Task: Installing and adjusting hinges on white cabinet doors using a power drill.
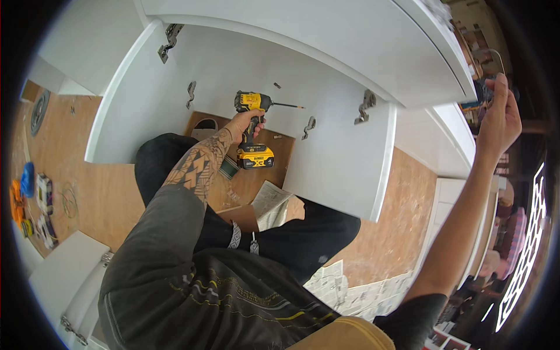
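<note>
Nearest to us are the dark shirt (pixel 233 291) and, below it, the black trousers (pixel 315 233), with the legs folded between the white panels. 2 patterned drawstrings (pixel 235 235) hang at the waist.

Farther out, we find the left hand (pixel 251 125) wrapped firmly around the grip of the yellow and black drill (pixel 252 101). The drill is upright, its battery (pixel 255 157) at the bottom, and its long bit (pixel 287 105) points to the right. We cannot tell whether the tip touches the white surface behind it.

The right hand (pixel 501 119) is raised, well apart from the drill, near the corner of the white cabinet (pixel 303 32). Its fingers are bent with the tips close together, and a thin curved strip (pixel 497 56) shows just above them; we cannot tell whether the hand grasps it.

Around the drill we count 4 metal hinges (pixel 366 107) on the white panels (pixel 344 160). Beneath the drill lie a brown board (pixel 274 153) and a small green box (pixel 228 170), with newspaper (pixel 271 204) closer to the legs.

Farther off, on the wooden floor (pixel 99 186) to the left, we see a blue item (pixel 27 179), an orange item (pixel 16 201) and a grey round object (pixel 39 112). Bright lights (pixel 522 254) shine at the far right.
</note>
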Motion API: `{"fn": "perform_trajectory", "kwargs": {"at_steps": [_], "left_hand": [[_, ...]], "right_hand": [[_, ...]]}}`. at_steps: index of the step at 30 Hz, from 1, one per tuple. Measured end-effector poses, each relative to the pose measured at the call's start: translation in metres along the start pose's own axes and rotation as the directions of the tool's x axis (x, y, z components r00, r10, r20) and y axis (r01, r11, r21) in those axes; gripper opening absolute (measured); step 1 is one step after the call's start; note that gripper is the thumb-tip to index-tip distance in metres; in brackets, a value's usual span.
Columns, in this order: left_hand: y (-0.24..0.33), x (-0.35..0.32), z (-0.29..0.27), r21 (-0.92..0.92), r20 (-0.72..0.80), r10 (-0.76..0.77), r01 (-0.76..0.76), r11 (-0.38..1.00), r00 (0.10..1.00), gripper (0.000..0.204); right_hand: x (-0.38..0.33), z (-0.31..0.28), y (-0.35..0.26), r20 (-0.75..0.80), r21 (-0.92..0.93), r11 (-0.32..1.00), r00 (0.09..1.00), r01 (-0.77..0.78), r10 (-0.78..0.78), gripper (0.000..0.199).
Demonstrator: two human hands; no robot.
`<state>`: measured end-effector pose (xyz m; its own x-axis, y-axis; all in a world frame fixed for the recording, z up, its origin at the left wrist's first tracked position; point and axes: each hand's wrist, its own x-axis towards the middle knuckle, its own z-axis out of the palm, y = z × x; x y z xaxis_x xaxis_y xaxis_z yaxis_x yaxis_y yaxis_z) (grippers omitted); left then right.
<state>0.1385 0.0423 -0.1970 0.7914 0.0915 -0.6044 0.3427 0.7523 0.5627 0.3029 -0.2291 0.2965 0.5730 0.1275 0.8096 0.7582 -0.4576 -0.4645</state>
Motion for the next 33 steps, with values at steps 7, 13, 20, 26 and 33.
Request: {"fn": "perform_trajectory", "kwargs": {"at_steps": [7,13,20,26,33], "left_hand": [[-0.049,0.081,-0.047,-0.018,-0.053,-0.146,0.145,0.989,0.988,0.028],[-0.075,0.126,-0.041,-0.037,0.021,-0.194,0.195,0.980,0.981,0.028],[-0.087,0.154,-0.041,-0.094,0.056,-0.187,0.192,0.977,0.981,0.029],[-0.089,0.159,-0.038,-0.077,0.076,-0.209,0.215,0.974,0.975,0.032],[-0.092,0.160,-0.037,-0.063,0.120,-0.207,0.215,0.974,0.971,0.031]], "right_hand": [[0.041,0.064,0.053,0.057,-0.061,0.995,0.995,-0.081,0.085,0.048],[0.055,0.047,0.058,0.103,-0.142,0.988,0.992,-0.057,0.072,0.051],[0.079,0.017,0.094,0.180,-0.117,0.989,0.981,0.095,-0.073,0.041],[0.087,0.004,0.093,0.148,-0.159,0.987,0.989,0.009,0.015,0.031],[0.090,0.002,0.092,0.163,-0.094,0.996,0.986,0.001,0.014,0.030]]}}
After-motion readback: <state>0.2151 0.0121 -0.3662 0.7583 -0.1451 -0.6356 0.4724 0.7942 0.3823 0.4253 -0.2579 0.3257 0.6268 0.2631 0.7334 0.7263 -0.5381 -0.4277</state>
